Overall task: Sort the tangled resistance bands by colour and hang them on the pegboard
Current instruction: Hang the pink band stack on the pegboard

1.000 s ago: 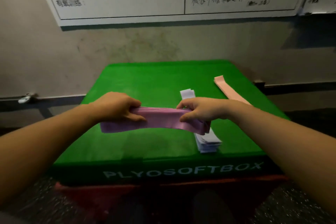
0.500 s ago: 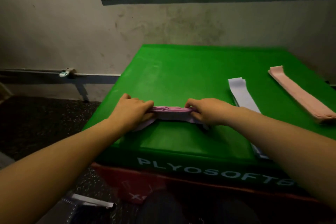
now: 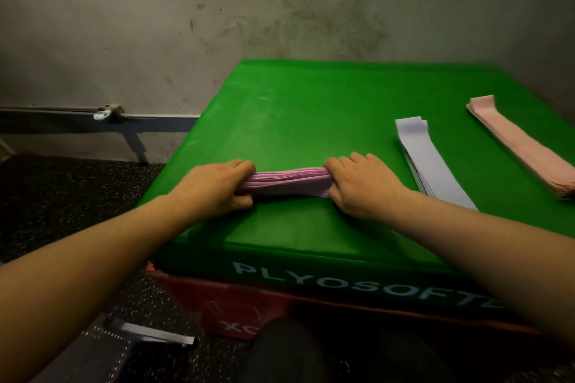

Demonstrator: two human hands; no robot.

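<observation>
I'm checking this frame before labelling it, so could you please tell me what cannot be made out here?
- Ends of the pink bands: head view, covered by the left hand and right hand.
- Near end of the white bands: hidden behind the right forearm.
- Peach bands: cut off by the right edge.
- Lettering on the green box: runs behind the forearm.
- Pegboard: not in view.
- Band counts: layers too thin.
</observation>
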